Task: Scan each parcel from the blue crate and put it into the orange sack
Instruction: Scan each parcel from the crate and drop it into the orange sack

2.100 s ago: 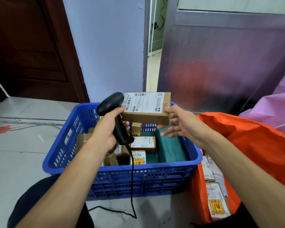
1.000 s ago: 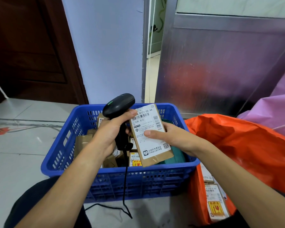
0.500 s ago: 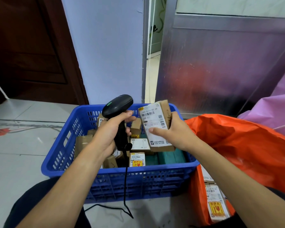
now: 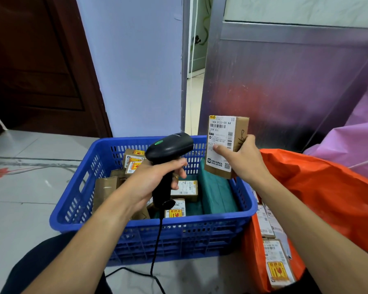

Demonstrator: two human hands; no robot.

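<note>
My right hand [image 4: 245,161] grips a brown cardboard parcel [image 4: 223,132] upright, its white barcode label facing me, above the far right corner of the blue crate [image 4: 149,230]. My left hand [image 4: 155,181] is closed around the handle of a black corded barcode scanner [image 4: 170,147], whose head points right toward the parcel, a short gap away. Inside the crate lie several small labelled cardboard parcels [image 4: 184,187] and a green package [image 4: 218,194]. The orange sack [image 4: 319,187] stands open to the right of the crate, with labelled parcels [image 4: 277,262] visible in its mouth.
The scanner's black cable [image 4: 155,257] hangs down in front of the crate onto the grey tiled floor [image 4: 19,198]. A metal panel [image 4: 285,81] and a pale wall stand behind. A purple plastic sheet [image 4: 359,134] lies at the far right, a dark wooden door at the left.
My right hand has lifted the parcel up and to the right, turning it upright from a tilted pose over the crate. My left hand with the scanner has stayed nearly still.
</note>
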